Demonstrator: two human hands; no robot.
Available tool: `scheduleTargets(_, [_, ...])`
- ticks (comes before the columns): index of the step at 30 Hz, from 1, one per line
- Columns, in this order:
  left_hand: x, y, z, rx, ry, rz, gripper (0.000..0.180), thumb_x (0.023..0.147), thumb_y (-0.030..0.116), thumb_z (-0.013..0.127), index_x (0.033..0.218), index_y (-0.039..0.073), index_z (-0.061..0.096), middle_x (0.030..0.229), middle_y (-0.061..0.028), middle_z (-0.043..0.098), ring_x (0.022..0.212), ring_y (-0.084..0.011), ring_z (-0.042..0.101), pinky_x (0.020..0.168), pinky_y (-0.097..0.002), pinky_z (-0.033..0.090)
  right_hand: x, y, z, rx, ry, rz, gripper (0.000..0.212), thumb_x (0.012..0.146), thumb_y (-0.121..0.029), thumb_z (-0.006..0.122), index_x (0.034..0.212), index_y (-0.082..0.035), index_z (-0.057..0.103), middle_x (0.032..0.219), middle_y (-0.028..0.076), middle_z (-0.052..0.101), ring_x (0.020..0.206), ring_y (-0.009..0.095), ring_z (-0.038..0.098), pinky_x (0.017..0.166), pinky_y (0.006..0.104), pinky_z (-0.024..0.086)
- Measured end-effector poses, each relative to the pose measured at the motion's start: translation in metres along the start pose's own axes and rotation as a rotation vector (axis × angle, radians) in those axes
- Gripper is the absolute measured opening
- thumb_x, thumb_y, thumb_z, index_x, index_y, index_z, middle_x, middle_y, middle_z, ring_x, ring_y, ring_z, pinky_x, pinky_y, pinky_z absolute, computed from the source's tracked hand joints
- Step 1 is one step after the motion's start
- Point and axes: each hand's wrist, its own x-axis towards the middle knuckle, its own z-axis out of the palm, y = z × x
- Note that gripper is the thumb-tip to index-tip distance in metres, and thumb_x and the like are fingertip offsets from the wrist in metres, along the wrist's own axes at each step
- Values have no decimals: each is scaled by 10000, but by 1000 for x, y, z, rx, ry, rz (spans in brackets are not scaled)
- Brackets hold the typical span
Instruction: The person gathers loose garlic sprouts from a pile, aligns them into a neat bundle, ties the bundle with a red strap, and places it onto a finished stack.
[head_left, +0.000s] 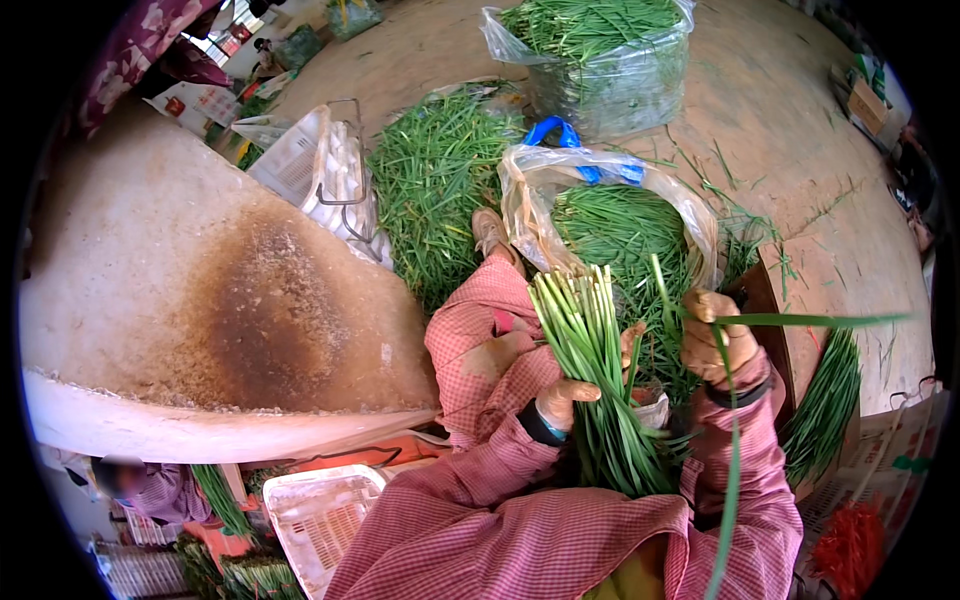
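Observation:
My left hand (563, 403) is wrapped round a thick bunch of garlic chives (590, 370), pale cut ends up and leaves hanging over my lap. To the right of it, my closed right hand (716, 338) grips a long flat chive leaf (815, 320). One part of the leaf sticks out to the right and another hangs down past my forearm. Just beyond both hands stands an open clear plastic bag (520, 190) with more chives (625, 230) in it. The left fingertips show at the far side of the bunch.
Loose greens (440, 180) lie heaped beyond my foot. A full clear bag (615, 100) stands behind. At left are a stained pale slab (150, 270) and a white crate (325, 515). Chives (825, 405) lie at right near red ties (848, 548). Another person (165, 495) is at lower left.

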Motion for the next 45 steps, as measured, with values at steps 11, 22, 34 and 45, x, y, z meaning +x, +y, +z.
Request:
scheduleTargets(11, [-9, 5, 2, -51, -19, -146, 596, 653, 118, 620, 1210, 34, 426, 1063, -123, 513, 850, -218, 543, 774, -337, 469, 17, -12, -28, 588, 74, -336, 218, 857, -240, 558, 887, -25, 535, 608, -28, 447, 499, 54, 415, 421, 196, 352])
scheduleTargets(22, [-10, 4, 23, -19, 120, -95, 510, 690, 50, 571, 1188, -11, 480, 1107, -129, 578, 1058, -223, 531, 908, -318, 429, -7, 40, 31, -1396, 641, -472, 176, 708, -116, 731, 806, -8, 634, 759, 63, 623, 674, 121, 569, 605, 241, 466])
scheduleTargets(34, [0, 38, 23, -131, 82, 254, 706, 713, -2, 571, 1350, 82, 280, 1270, -132, 456, 1198, -293, 412, 997, -406, 339, -31, -75, -47, -2440, 1524, -776, 515, 733, -151, 672, 1192, -11, 484, 986, 143, 591, 809, 255, 560, 716, 352, 456])
scheduleTargets(45, [-79, 131, 8, -215, 314, 760, 559, 813, 227, 513, 1315, 38, 354, 1294, -108, 438, 1151, -259, 439, 992, -416, 335, 180, 153, 97, -2287, -311, -341, 1198, 425, -335, 820, 1348, 62, 167, 1335, 248, 308, 1280, 362, 257, 1048, 400, 222])
